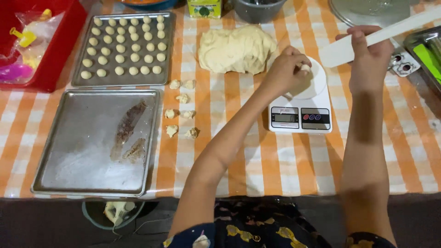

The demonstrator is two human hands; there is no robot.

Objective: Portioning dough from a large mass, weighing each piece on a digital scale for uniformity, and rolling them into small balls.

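Observation:
My left hand (285,70) pinches a small piece of dough (305,68) over the round platform of a white kitchen scale (299,115). My right hand (367,55) grips a white plastic scraper (342,49) whose blade points left, above the scale's far right corner. A large pale dough lump (236,48) lies on the orange-checked tablecloth just left of the scale. Several rough dough bits (182,108) lie in two columns between the trays and my left arm.
A metal tray (78,78) at the far left holds rows of rolled dough balls. A bare floured metal tray (92,142) sits near the front edge. A red bin (50,55), a dark bowl (257,11), a glass lid (367,11) and a green-lined tray (427,50) ring the back.

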